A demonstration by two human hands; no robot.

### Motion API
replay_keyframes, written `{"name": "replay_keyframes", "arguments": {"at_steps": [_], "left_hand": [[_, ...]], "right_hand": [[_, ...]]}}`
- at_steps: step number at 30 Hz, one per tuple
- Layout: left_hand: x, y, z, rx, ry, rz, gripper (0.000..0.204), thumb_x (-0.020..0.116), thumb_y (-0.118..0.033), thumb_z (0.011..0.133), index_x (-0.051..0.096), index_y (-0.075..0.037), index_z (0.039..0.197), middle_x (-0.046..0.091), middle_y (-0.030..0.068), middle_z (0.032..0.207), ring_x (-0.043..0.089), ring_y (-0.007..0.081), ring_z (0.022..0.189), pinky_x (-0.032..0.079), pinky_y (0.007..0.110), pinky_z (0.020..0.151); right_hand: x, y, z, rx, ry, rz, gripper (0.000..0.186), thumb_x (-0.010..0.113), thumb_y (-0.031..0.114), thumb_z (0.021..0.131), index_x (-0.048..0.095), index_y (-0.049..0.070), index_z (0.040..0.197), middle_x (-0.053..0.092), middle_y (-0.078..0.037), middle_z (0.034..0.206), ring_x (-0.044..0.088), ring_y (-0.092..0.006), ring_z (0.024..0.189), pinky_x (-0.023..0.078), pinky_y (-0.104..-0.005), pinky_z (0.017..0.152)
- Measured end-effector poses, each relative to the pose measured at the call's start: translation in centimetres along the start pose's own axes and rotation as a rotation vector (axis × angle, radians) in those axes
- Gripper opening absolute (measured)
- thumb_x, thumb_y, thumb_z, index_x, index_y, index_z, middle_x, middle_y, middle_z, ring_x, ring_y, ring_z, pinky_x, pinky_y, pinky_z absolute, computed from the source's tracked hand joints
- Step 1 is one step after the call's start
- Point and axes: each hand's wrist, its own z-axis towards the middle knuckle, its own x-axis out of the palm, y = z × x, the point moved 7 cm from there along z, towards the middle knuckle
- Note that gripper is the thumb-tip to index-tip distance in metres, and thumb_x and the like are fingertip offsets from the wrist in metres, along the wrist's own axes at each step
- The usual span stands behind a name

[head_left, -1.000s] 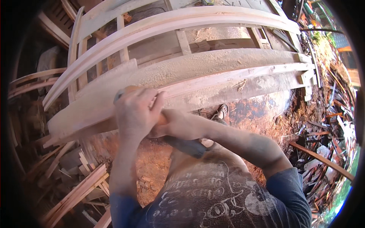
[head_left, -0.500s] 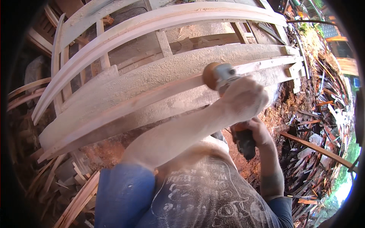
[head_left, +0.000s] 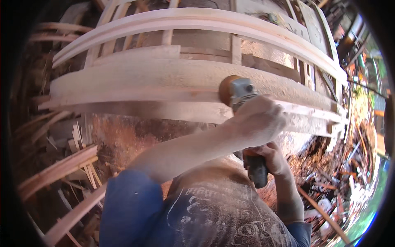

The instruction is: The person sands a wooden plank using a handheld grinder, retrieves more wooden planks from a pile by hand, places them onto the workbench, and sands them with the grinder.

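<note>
In the head view, two bare hands share one grinder (head_left: 243, 88) at the centre of the frame: the left hand (head_left: 262, 118) is curled round its body, the right hand (head_left: 269, 155) wrapped about its rear end, fingers partly hidden. Its one round disc (head_left: 227, 89) overlaps one broad dusty plank (head_left: 131, 77); contact cannot be told. One curved beam (head_left: 197, 19) arches across the top; one brown stick (head_left: 325, 215) lies lower right.

The angle grinder (head_left: 240, 87), with a grey metal head, brown round disc and dark rear body, is held slantwise, disc end uppermost. Its disc meets or overhangs the long pale-pink wooden strip (head_left: 156, 96), which runs lengthwise along the wide plank's (head_left: 144, 74) near edge.
</note>
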Motion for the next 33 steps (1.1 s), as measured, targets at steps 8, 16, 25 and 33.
{"name": "replay_keyframes", "arguments": {"at_steps": [8, 16, 25, 33], "left_hand": [[-7.3, 8.1, -11.9, -0.424, 0.018, 0.202, 0.014, 0.071, -0.024, 0.092, 0.074, -0.015, 0.082, 0.068, -0.0007, 0.071, 0.063, 0.0115, 0.063, 0.053, 0.034, 0.063], [-12.3, 9.4, -13.6, -0.412, -0.166, 0.217, 0.012, 0.076, -0.019, 0.086, 0.072, -0.009, 0.084, 0.067, 0.0088, 0.073, 0.066, 0.0304, 0.069, 0.052, 0.042, 0.067], [-1.6, 0.6, 0.7, -0.052, -0.021, -0.087, 0.014, 0.077, -0.017, 0.085, 0.070, -0.007, 0.079, 0.066, 0.0089, 0.070, 0.068, 0.0296, 0.069, 0.052, 0.041, 0.070], [8.9, -8.5, 13.5, 0.238, 0.112, -0.216, 0.013, 0.069, -0.022, 0.088, 0.074, -0.011, 0.083, 0.072, 0.0084, 0.072, 0.071, 0.0248, 0.068, 0.057, 0.038, 0.074]], "right_hand": [[14.5, 3.1, 6.4, -0.027, 0.425, -0.280, 0.044, 0.073, 0.030, 0.093, 0.061, -0.004, 0.119, 0.069, -0.013, 0.096, 0.068, -0.0211, 0.075, 0.058, -0.0340, 0.065], [17.0, 4.1, 9.3, -0.204, 0.392, -0.347, 0.061, 0.077, 0.036, 0.088, 0.061, -0.007, 0.128, 0.071, -0.019, 0.116, 0.066, -0.0263, 0.109, 0.051, -0.0362, 0.098], [-0.1, 4.1, -0.1, -0.102, 0.125, -0.367, 0.056, 0.072, 0.035, 0.092, 0.061, -0.006, 0.129, 0.071, -0.020, 0.118, 0.069, -0.0272, 0.108, 0.053, -0.0381, 0.097], [-15.1, -0.4, -5.8, -0.165, -0.344, -0.015, 0.039, 0.079, 0.024, 0.093, 0.063, 0.001, 0.120, 0.066, -0.005, 0.094, 0.064, -0.0142, 0.079, 0.057, -0.0321, 0.073]]}}
